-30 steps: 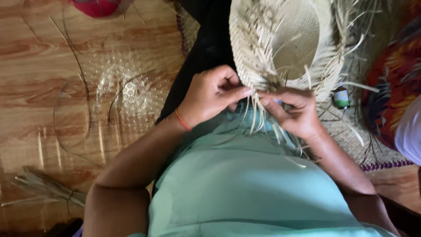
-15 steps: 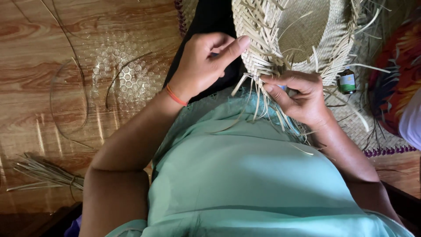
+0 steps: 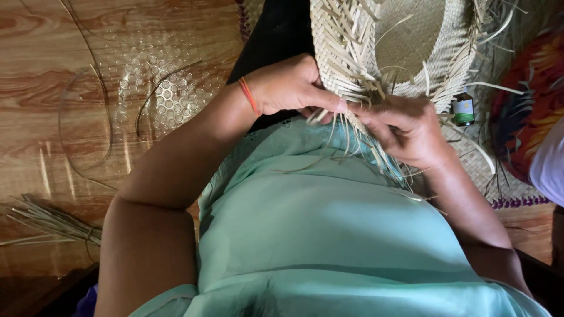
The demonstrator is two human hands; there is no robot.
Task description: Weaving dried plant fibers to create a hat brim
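**Both hands engaged at hat brim**

I observe the unfinished straw hat [image 3: 405, 41] resting on the lap, crown away from the body. Left hand [image 3: 291, 85] pinches loose straw strands [image 3: 343, 126] at the brim edge; right hand [image 3: 405, 129] grips the same fringe from beside it, fingertips nearly touching. A small green bottle [image 3: 463, 108] stands on the woven mat [image 3: 517, 185], right of the hat.
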